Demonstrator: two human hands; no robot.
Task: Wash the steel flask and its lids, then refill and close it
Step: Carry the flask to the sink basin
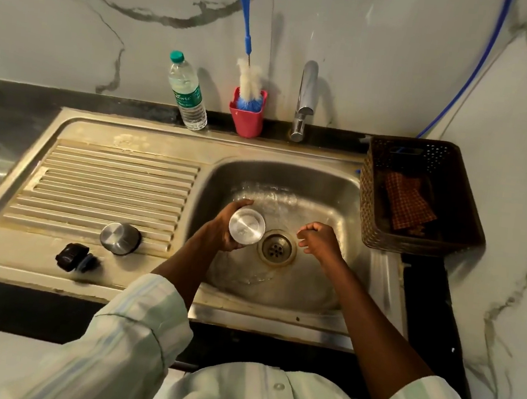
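We are noting our left hand (225,227) gripping the steel flask (246,226) around its body; wet, rigid, likely slippery. Right hand (319,241) is hanging loosely curled, holding nothing.

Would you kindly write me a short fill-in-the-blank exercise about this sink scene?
1. The left hand holds the steel flask over the ____.
2. The steel lid rests on the ribbed ____.
3. The bottle brush stands in a ____ holder.
4. The checked cloth lies inside the brown ____.

Missing words: sink; drainboard; red; basket
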